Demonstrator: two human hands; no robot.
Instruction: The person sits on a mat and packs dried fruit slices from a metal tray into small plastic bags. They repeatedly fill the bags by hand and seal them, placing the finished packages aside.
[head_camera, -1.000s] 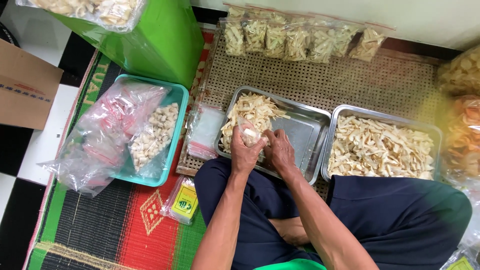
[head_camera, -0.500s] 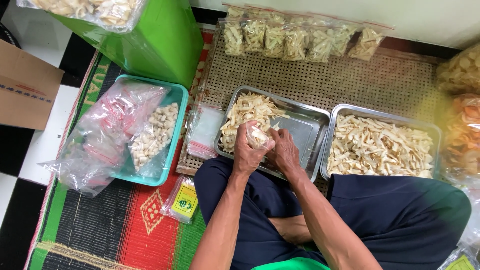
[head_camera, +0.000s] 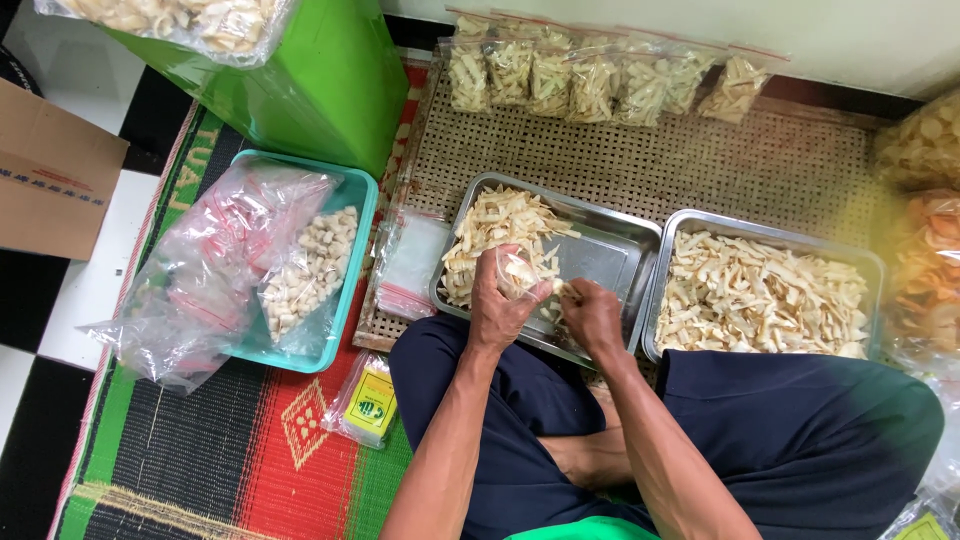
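Left hand (head_camera: 497, 305) grips a small clear plastic bag (head_camera: 520, 270) at its mouth over the centre-frame steel tray (head_camera: 610, 255), right hand (head_camera: 592, 315) pinching pale chips (head_camera: 495, 225) — light, brittle, handle gently.

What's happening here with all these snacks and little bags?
A person sits cross-legged on a woven mat, working over a steel tray partly covered with pale chip-like strips. The left hand holds up a small clear bag with strips in it, while the right hand picks strips from the tray beside it. A second tray to the right is full, and filled bags line the wall.
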